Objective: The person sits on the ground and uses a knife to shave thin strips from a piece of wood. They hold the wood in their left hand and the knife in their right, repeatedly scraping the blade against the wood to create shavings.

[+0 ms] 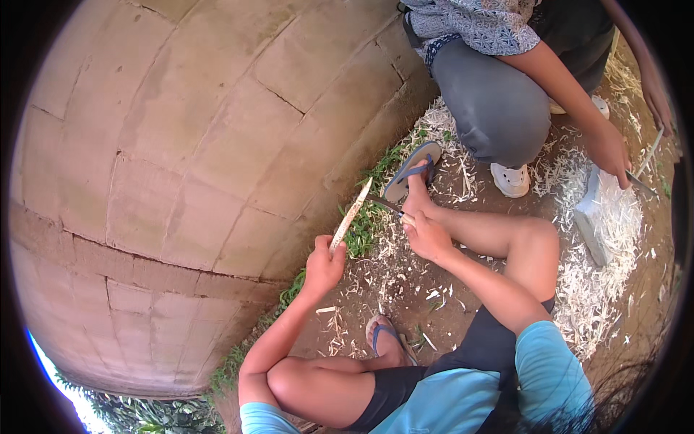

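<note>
While the pale stick point(353, 211) is tilting up out of the L hand point(324, 267), its top end is already showing a taper to a pt. The L hand is wrapping fully round the lower end; the R hand point(428, 237) is gripping a knife point(387, 205) by its handle, fingers curled tight, w/ the blade tip sitting right by the stick (touching? can't tell).

Prog: the pt is looking mostly done, imo; the sides are appearing rough & speckled, so some trimming is prob. remaining. The gripped end is hiding, so no call there.

Count: 1 stick & 1 knife in own hands; 2 flip-flops point(394, 191) are covering own feet. 1 co-worker point(491, 108) is squatting upper R, holding 1 blade point(641, 185) & 1 thin strip point(652, 152). Nearby, 1 grey block point(589, 215) is lying amid shavings point(623, 242), too many to count. 1 block wall point(181, 145) is rising at L.
</note>
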A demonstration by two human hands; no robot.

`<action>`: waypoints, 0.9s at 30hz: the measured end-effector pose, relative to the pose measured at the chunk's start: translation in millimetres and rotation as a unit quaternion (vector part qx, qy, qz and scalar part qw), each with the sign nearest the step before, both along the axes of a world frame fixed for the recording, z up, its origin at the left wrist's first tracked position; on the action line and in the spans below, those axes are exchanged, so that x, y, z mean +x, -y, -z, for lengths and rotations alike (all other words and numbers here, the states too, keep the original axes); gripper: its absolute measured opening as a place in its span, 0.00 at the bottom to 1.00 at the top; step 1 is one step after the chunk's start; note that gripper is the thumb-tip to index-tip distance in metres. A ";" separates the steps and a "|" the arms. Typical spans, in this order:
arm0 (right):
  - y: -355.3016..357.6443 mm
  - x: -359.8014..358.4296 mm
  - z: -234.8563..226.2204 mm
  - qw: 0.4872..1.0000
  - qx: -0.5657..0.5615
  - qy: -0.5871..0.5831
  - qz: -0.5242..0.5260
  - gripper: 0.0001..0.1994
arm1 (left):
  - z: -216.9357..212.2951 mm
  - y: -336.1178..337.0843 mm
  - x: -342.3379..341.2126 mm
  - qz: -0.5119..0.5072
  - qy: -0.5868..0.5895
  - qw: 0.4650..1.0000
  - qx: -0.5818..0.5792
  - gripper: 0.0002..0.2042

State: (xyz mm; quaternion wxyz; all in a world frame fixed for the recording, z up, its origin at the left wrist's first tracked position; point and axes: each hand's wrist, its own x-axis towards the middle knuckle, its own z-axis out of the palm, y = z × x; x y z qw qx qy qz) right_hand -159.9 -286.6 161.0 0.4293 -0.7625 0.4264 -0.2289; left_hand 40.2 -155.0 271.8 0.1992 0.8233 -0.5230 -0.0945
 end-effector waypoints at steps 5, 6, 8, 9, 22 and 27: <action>10.4 -3.0 22.0 0.992 0.058 0.079 0.077 0.17 | -0.7 0.6 11.9 -0.012 0.003 0.999 0.030 0.15; 5.0 0.8 9.2 0.994 0.012 0.092 0.058 0.16 | -0.7 -6.6 16.8 -0.021 0.011 0.999 0.036 0.15; -2.2 -1.4 -9.4 0.990 -0.087 0.106 0.030 0.15 | 4.4 -11.2 14.8 -0.022 0.014 0.999 0.040 0.16; -5.5 -0.2 -14.3 0.989 -0.128 0.080 0.004 0.14 | 3.0 -11.2 13.1 -0.021 0.017 0.999 0.043 0.17; -41.6 -16.8 -90.1 0.942 -0.223 0.201 -0.149 0.15 | 13.2 -16.5 21.0 0.136 0.042 0.990 0.017 0.17; -0.7 -9.8 -4.0 0.980 -0.121 -0.095 -0.122 0.18 | -20.1 -7.3 -13.1 0.034 0.101 0.980 0.166 0.17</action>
